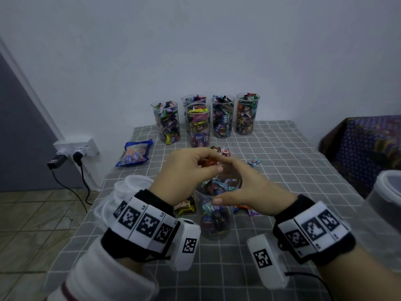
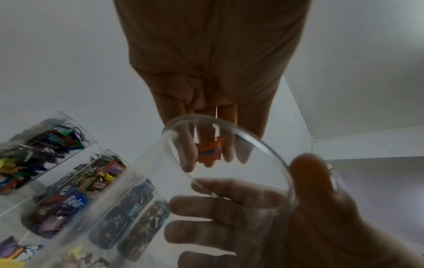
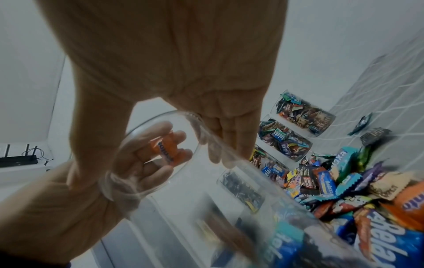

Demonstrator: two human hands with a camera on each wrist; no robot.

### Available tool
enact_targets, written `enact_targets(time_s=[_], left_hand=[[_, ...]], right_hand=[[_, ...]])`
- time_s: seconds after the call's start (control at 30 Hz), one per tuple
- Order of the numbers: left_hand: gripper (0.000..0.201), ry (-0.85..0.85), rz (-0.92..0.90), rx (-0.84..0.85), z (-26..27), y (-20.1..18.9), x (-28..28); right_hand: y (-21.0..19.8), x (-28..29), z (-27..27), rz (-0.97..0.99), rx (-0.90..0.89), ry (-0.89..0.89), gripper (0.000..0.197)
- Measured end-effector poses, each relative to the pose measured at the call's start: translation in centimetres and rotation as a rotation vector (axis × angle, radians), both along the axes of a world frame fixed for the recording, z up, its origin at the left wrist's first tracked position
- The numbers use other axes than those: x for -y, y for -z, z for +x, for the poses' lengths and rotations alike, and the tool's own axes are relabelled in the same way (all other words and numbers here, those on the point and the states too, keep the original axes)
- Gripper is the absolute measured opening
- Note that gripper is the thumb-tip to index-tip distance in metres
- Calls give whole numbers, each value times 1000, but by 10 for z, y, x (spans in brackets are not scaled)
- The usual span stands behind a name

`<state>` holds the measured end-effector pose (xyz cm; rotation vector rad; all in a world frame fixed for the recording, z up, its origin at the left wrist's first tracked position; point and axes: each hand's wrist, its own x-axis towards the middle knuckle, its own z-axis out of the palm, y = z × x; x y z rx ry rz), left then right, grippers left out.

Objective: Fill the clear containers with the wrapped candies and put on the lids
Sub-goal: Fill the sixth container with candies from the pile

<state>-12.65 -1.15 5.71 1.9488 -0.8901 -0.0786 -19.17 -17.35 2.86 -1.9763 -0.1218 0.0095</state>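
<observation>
Grey checked cloth covers the bench, which stands against a plain pale wall. Five clear containers packed with wrapped candies stand in a cluster at the far side, all without lids. A blue candy bag lies to their left, and loose candies lie just in front of them. Near the left edge sits a stack of clear lids.

Near the front stands a sixth clear container, partly filled with wrapped candies.

- Left hand: held over the container mouth, grip closed on an orange wrapped candy pinched between the fingertips.
- Right hand: grip wrapped around the container's upper rim, thumb on the near side, fingers on the far side.

More loose candies lie on the cloth beside the container base. A wall socket with plugs is mounted at the left.
</observation>
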Motion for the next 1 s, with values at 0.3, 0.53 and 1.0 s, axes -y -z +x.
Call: enact_targets(time_s=[0.3, 0.53, 1.0], left_hand=[[10, 25, -51, -58, -1, 1, 0], [14, -201, -389, -168, 9, 2, -6], [88, -184, 569, -335, 81, 78, -10]], right_hand=[[1, 0, 0, -39, -2, 25, 83], [-1, 0, -2, -54, -44, 32, 74], [34, 48, 45, -689, -241, 236, 92]])
